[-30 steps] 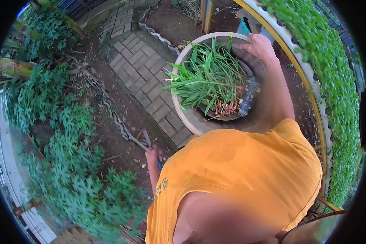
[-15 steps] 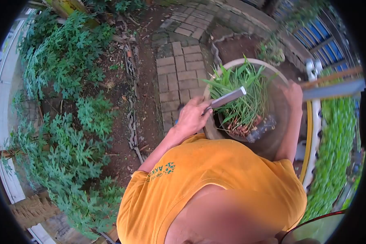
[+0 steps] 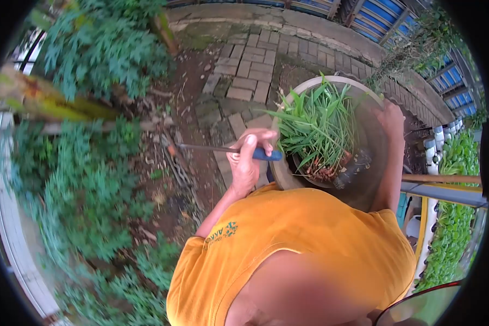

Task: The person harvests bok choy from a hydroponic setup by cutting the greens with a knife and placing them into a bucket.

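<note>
My left hand (image 3: 247, 163) is closed around the blue handle of a knife (image 3: 209, 148). Its thin dark blade points left, away from the tub, and looks edge-on. On the other side, my right hand (image 3: 391, 117) grips the far right rim of a big round grey-brown tub (image 3: 331, 80), held against my front. Inside the tub lies a bunch of long-leaved green plants (image 3: 318, 127), with reddish-brown root ends (image 3: 325, 173) towards me. Beside the roots is a dark, shiny plastic bag (image 3: 356, 165), partly in shadow.
A brick path (image 3: 252, 68) runs ahead, with bare soil (image 3: 187, 98) along its left. Leafy bushes (image 3: 87, 185) and a slanting trunk (image 3: 54, 98) fill the left side. At right are a wooden rail (image 3: 443, 178) and rows of green seedlings (image 3: 453, 233). Blue slatted fencing (image 3: 383, 22) stands behind.
My left hand has turned over, swinging the knife blade from above the plants to the left. The view has shifted, with more path and fence showing. My right hand stays on the rim.
</note>
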Tool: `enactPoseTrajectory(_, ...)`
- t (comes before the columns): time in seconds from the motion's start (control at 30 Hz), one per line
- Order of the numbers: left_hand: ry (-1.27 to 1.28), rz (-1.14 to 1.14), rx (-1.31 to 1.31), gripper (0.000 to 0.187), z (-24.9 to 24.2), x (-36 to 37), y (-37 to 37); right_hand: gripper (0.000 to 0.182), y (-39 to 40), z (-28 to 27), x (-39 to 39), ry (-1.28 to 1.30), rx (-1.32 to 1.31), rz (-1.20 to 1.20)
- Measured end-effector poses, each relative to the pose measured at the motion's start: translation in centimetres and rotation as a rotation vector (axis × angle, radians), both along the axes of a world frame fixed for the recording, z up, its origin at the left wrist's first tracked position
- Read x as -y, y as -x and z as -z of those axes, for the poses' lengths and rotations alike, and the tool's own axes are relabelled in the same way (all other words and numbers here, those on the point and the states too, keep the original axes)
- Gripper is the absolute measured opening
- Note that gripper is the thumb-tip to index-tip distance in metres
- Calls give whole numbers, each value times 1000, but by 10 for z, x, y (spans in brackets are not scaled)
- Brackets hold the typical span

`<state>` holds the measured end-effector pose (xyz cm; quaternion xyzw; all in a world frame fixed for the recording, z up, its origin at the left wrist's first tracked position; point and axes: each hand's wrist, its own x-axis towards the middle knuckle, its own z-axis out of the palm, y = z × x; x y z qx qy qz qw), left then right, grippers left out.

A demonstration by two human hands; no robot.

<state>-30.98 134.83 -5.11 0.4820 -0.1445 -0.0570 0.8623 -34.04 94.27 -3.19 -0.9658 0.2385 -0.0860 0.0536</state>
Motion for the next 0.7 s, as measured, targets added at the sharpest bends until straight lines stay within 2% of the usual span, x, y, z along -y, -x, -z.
enactPoseTrajectory(0.07,116,115,21,51,15,0,-69,45,-66,13,7,29,-12,1)
enactPoseTrajectory(0.1,46,228,19,68,37,-9,-105,45,-98,23,14,49,-5,0)
enactPoseTrajectory(0.2,-19,180,-87,73,47,2,-199,46,-216,47,40,52,36,-35)
enactPoseTrajectory(0.23,-66,150,-296,78,30,8,-222,46,-248,39,47,29,52,-38)
enactPoseTrajectory(0.27,-69,185,-375,76,43,7,-249,46,-273,36,53,7,36,-39)
enactPoseTrajectory(0.33,-3,218,-574,74,36,16,-299,44,-340,11,42,-8,26,-40)
enactPoseTrajectory(0.37,92,301,-511,70,67,17,-328,44,-378,2,39,-7,4,-34)
enactPoseTrajectory(0.47,57,308,-649,68,41,38,-393,43,-471,-3,41,0,-22,-64)
enactPoseTrajectory(0.6,-186,337,-638,68,45,49,-518,46,-583,29,55,40,-18,-98)
enactPoseTrajectory(0.7,-493,312,-449,67,31,64,-622,45,-658,46,78,77,38,-80)
